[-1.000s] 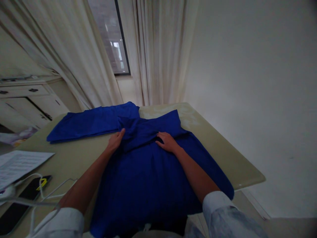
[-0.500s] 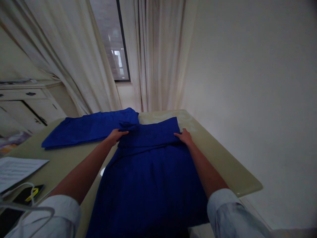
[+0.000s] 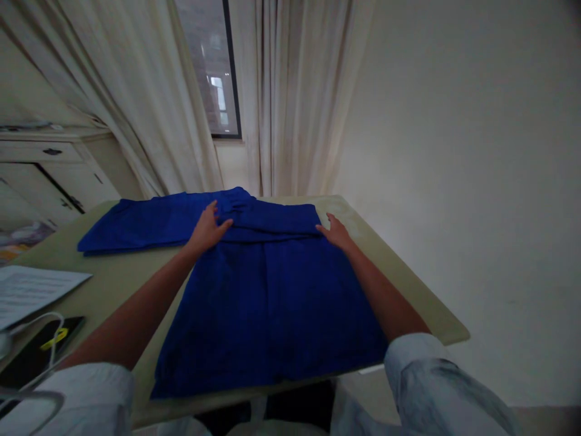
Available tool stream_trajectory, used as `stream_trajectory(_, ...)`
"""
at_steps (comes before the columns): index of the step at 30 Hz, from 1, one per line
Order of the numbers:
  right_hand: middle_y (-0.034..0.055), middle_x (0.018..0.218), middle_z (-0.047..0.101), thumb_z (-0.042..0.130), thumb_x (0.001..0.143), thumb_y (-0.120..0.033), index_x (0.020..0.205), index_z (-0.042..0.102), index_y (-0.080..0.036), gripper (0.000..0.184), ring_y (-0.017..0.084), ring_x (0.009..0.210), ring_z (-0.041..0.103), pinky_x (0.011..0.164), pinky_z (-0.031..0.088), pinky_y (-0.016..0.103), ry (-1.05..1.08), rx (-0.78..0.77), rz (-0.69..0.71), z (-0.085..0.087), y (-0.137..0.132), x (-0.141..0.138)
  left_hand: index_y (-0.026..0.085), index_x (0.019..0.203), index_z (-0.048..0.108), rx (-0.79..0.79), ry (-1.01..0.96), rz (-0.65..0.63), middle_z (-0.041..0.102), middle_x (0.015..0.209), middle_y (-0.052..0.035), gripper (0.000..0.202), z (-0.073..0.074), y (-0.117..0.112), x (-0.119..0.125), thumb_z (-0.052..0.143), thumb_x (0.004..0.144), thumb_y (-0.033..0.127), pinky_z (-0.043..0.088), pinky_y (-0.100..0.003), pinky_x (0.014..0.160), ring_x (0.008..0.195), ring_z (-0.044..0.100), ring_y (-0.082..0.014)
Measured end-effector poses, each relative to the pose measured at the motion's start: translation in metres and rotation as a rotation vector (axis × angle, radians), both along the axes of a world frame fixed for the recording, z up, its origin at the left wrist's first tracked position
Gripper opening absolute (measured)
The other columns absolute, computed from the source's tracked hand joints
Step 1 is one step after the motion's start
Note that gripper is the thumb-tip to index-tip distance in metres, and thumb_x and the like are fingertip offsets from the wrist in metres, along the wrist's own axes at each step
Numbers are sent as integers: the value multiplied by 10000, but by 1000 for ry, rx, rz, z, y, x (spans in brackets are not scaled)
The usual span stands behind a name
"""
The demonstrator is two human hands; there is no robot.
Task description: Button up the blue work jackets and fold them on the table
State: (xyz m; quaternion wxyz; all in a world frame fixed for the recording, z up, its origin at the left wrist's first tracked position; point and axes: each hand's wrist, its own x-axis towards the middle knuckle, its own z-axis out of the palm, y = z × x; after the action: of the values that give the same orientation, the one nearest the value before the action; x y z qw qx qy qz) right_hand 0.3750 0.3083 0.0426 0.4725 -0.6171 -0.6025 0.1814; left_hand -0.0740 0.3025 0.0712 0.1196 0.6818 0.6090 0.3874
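Observation:
A deep blue garment (image 3: 281,303) lies spread on the table, its far part folded over in a band (image 3: 284,218); which kind of garment it is I cannot tell. At the band's left end, my left hand (image 3: 209,229) is open, thumb apart from the fingers, over the blue cloth. My right hand (image 3: 336,232) is open at the band's right end, its thumb by the cloth edge. A second blue folded piece (image 3: 149,221) lies to the far left, meeting the first near my left hand.
The pale table (image 3: 403,297) has a rounded right corner. On the left lie a printed sheet (image 3: 40,287), a dark phone-like object (image 3: 68,339) and a white cable (image 3: 57,333). Behind stand a cream cabinet (image 3: 68,175) and curtains (image 3: 299,103); a wall (image 3: 476,181) bounds the right.
The blue garment has shifted away from me, and its near edge now shows on the table. Both hands have moved farther forward, and their fingers have spread off the cloth.

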Motion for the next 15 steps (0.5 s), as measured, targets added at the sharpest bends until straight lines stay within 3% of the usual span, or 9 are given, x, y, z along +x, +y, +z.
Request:
stream_trajectory(3,175,1350,695,890,655,-604,1283,675,-209,772,396,1273,635,1178,420,583,-132,-106,18,-24,-69,32,114,1617,309,-90,255,-99,407,1650,-241,962,-52,-100,-6,652,867,610,344,-550,1250,1524,409,-409)
stream_trajectory(5,161,1250,731,829,699,-669,1340,652,-220,803,363,1085,719,1089,502,571,-191,-231,-24,-38,-125,53,125,1619,314,-150,316,-16,422,1644,-239,961,-82,-166,-18,582,874,669,315,-572,1262,1546,373,-412)
stream_trajectory(7,123,1129,752,767,731,-711,1388,620,-238,822,322,930,744,983,569,538,-222,-321,-36,-49,-181,69,164,1618,330,-181,313,63,488,1600,-211,909,-101,-223,-30,498,900,695,346,-581,1244,1511,431,-402)
stream_trajectory(9,122,1110,743,704,762,-745,1394,611,-241,814,326,930,742,928,595,524,-232,-326,-112,-56,-229,77,211,1601,374,-188,288,130,548,1543,-192,854,-106,-265,-36,458,906,699,363,-589,1237,1463,490,-399)
stream_trajectory(11,132,1097,737,672,761,-770,1388,611,-233,827,340,923,741,896,604,540,-241,-332,-210,-57,-264,77,258,1565,433,-195,239,194,587,1494,-176,811,-101,-292,-36,466,892,708,366,-611,1235,1434,516,-410)
stream_trajectory(15,97,1003,748,699,732,-755,1475,538,-233,922,315,835,758,817,628,496,-148,-424,-211,-48,-297,66,334,1462,526,-288,-69,208,677,1371,-110,719,-79,-311,-26,580,848,704,527,-566,1111,1317,623,-378)
